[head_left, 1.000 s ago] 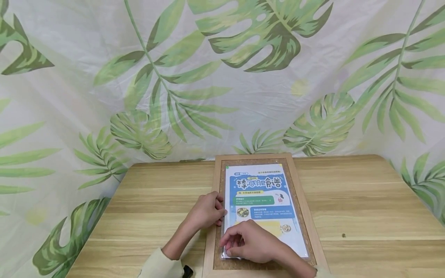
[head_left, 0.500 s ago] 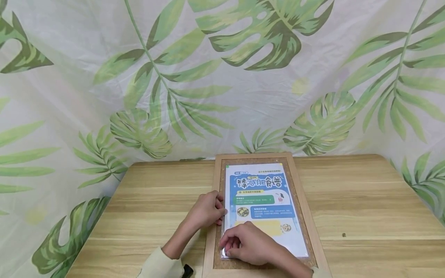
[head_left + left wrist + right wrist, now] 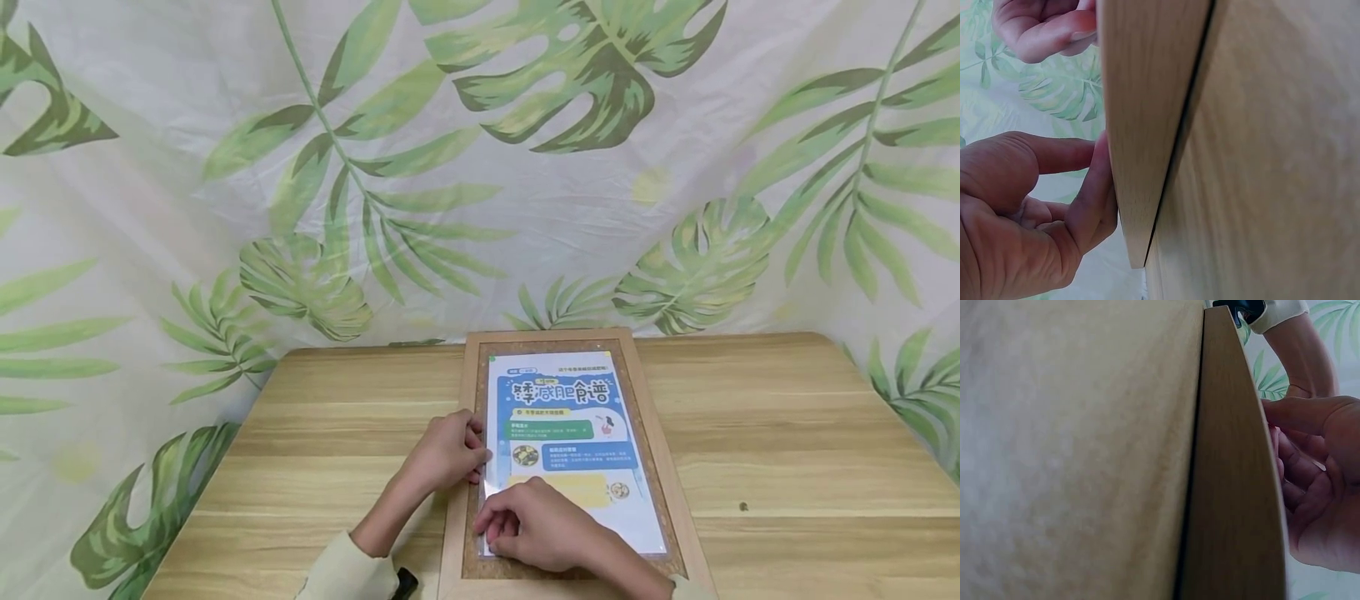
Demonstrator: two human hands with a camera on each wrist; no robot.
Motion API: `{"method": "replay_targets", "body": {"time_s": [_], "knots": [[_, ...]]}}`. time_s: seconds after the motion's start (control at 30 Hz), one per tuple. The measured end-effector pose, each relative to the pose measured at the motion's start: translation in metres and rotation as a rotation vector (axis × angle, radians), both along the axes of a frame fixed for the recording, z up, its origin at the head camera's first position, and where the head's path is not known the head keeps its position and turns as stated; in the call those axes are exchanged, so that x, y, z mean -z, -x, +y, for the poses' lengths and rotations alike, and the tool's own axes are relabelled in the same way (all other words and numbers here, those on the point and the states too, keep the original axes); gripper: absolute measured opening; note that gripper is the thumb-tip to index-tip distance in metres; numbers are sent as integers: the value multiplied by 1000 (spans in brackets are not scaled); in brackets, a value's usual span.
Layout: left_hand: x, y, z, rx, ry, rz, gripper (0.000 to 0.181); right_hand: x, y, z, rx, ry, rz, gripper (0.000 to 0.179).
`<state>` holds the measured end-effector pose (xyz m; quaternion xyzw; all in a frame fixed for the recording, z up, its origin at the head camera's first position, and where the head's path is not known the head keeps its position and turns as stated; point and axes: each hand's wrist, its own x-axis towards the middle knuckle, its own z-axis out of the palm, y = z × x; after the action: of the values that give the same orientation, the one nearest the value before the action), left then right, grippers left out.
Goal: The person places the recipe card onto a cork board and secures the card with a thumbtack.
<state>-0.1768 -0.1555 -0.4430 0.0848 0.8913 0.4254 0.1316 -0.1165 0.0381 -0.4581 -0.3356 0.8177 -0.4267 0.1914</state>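
Observation:
A blue-and-white poster (image 3: 572,437), with Chinese lettering and a glossy clear edge, lies on a wood-framed cork board (image 3: 678,550). My left hand (image 3: 447,450) rests over the board's left side, fingers loosely bent and thumb tip at the poster's left edge. The left wrist view shows this hand's fingertips (image 3: 1102,145) meeting beside the frame. At the poster's lower left corner is my right hand (image 3: 543,527), its fingers curled and thumb close to the forefinger. I cannot tell what lies between those fingertips. A green pin (image 3: 492,358) and a yellow pin (image 3: 607,353) mark the upper corners.
The board lies on a light wooden table (image 3: 780,450), its far end by a leaf-patterned cloth (image 3: 555,233) that hangs behind and at both sides. A small dark spot (image 3: 743,507) marks the tabletop at right. Something black (image 3: 405,583) shows at the left sleeve's cuff.
Both hands stay at the same places on the poster's left side. The head view has shifted very slightly; board and poster look unmoved.

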Motion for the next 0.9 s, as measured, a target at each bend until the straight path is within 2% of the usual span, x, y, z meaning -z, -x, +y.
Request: {"method": "replay_targets", "body": {"time_s": [0.4, 0.9], "knots": [[-1, -2, 4, -44, 14, 29, 30, -2, 0, 1, -8, -4, -25, 16], [1, 4, 3, -33, -23, 44, 35, -1, -1, -2, 24, -22, -14, 17]]}}
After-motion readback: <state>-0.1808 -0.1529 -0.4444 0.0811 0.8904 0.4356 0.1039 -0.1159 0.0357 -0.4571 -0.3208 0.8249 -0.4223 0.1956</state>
